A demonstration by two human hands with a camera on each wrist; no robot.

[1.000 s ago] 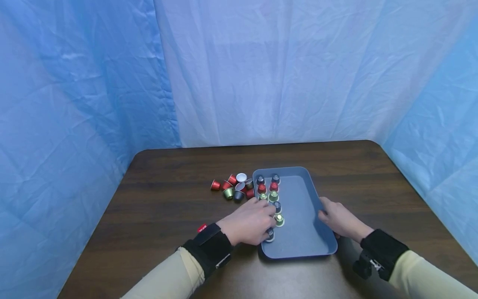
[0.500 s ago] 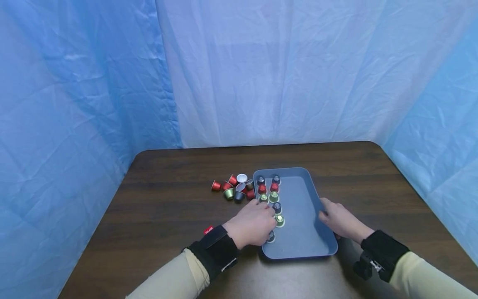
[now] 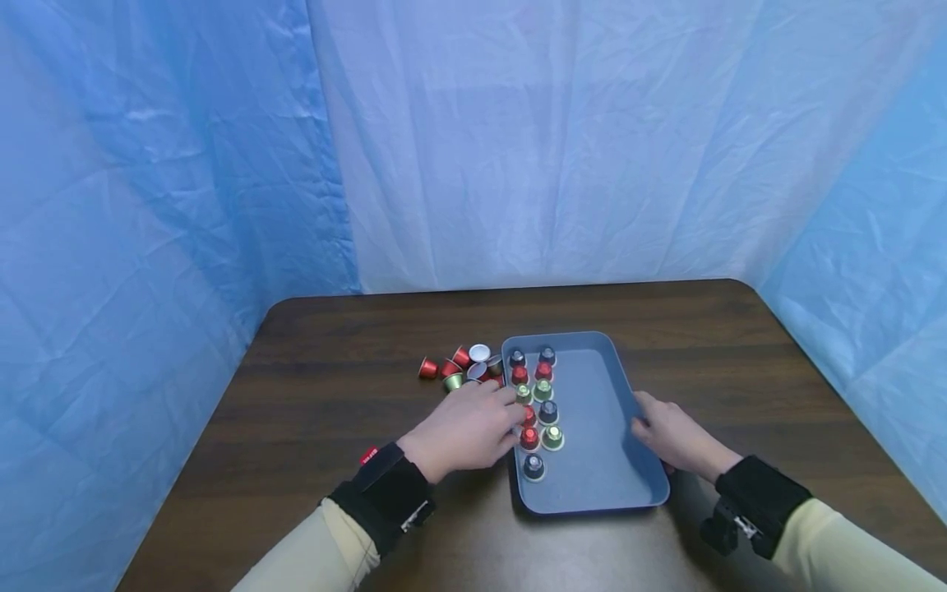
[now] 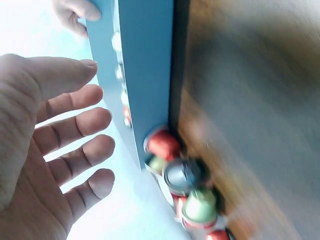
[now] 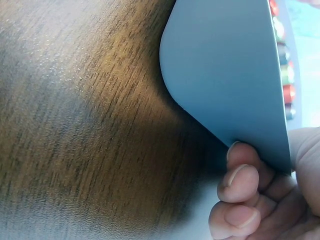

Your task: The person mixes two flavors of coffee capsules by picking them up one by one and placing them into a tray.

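Note:
A blue-grey tray (image 3: 599, 444) holds two columns of coffee capsules, dark, red and green, along its left side. My left hand (image 3: 469, 427) hovers at the tray's left edge, between a red capsule (image 3: 528, 438) in the tray and the loose pile. In the left wrist view its fingers (image 4: 95, 122) are gently bent with nothing between them and the thumb. My right hand (image 3: 673, 432) grips the tray's right rim, thumb on the inner side. Fingertips (image 5: 239, 183) curl against the outer wall (image 5: 225, 75) in the right wrist view.
Left of the tray lies a pile of loose capsules, among them a red capsule (image 3: 428, 367) and a green capsule (image 3: 454, 381); my left hand partly covers the pile. The dark wooden table (image 3: 325, 395) ends at blue-white curtains (image 3: 562, 164).
My left hand has moved left, off the tray's left column, and uncovered two red capsules and a dark one there. It now overlaps the loose pile. The right hand and tray stay put.

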